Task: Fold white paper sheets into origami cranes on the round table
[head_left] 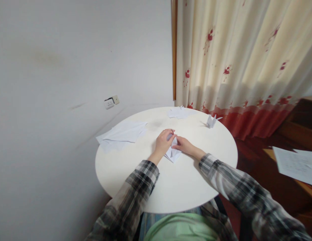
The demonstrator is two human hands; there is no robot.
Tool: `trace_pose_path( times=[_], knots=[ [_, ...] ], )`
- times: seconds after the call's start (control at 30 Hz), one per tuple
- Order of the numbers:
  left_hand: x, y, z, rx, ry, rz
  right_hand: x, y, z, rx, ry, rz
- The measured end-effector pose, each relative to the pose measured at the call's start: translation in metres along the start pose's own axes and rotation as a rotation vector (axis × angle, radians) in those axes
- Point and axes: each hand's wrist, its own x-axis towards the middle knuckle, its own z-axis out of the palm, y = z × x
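A small piece of folded white paper (173, 155) lies on the round white table (181, 187), with one pointed corner toward me. My left hand (164, 142) is closed over its left and far side, fingers curled on a raised flap. From the right, my right hand (185, 145) pinches the paper's edge with thumb and fingers. The two hands' fingertips nearly meet at the far end of the paper. Part of the folds is hidden under the fingers.
White paper sheets (125, 132) are stacked at the table's left edge. More paper pieces (179, 112) lie at the far edge, and a folded paper crane (211, 121) stands at the far right. A wall (57, 134) borders the left; a curtain (233, 50) hangs behind.
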Motion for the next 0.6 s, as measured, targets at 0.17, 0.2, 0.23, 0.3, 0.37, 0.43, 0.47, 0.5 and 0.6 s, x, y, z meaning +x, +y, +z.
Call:
trace_pose_path(
  times=[0.17, 0.2, 0.23, 0.3, 0.37, 0.43, 0.47, 0.5, 0.6],
  knots=[
    [0.0022, 0.0043, -0.0003, -0.151, 0.015, -0.107, -0.0004, -0.001, -0.0019, 0.005, -0.027, 0.009],
    [0.0024, 0.0041, 0.0001, -0.178, 0.02, -0.123, -0.0005, -0.0004, -0.0019, 0.007, -0.026, 0.003],
    [0.0024, 0.0035, 0.0006, -0.204, 0.029, -0.14, -0.0006, 0.0005, -0.0017, 0.008, -0.023, -0.004],
    [0.0023, 0.0017, 0.0018, -0.241, 0.053, -0.184, -0.0008, 0.0022, -0.0012, 0.013, -0.02, -0.023],
    [0.002, 0.0004, 0.0025, -0.257, 0.089, -0.24, -0.0011, 0.0033, -0.0009, 0.025, -0.023, -0.045],
    [0.002, 0.0006, 0.0025, -0.272, 0.117, -0.281, -0.0015, 0.0033, -0.0009, 0.04, -0.026, -0.057],
    [0.0022, 0.0012, 0.0022, -0.288, 0.118, -0.289, -0.0017, 0.003, -0.001, 0.046, -0.025, -0.057],
    [0.0025, 0.002, 0.0019, -0.309, 0.11, -0.289, -0.0018, 0.0026, -0.0012, 0.05, -0.022, -0.053],
    [0.004, 0.0037, 0.0014, -0.362, 0.062, -0.274, -0.0022, 0.0015, -0.0015, 0.047, -0.013, -0.035]
  ],
)
